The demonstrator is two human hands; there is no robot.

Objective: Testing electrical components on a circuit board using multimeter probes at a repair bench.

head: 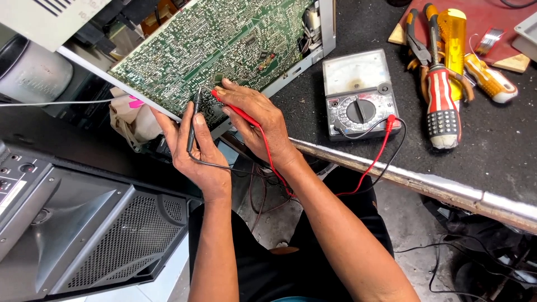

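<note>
Your left hand [196, 148] gripped a black probe [193, 120] in closed fingers, and your right hand [260, 120] pinched a red probe [235, 110]. Both tips touched the green circuit board [212, 45], tilted against the table [503, 151]. Just beyond lay an analogue meter [358, 92], then screwdrivers and pliers [442, 67].

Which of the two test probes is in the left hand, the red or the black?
The black probe: the left hand pinches it upright against the green circuit board. The red probe lies slanted under the right hand.
</note>
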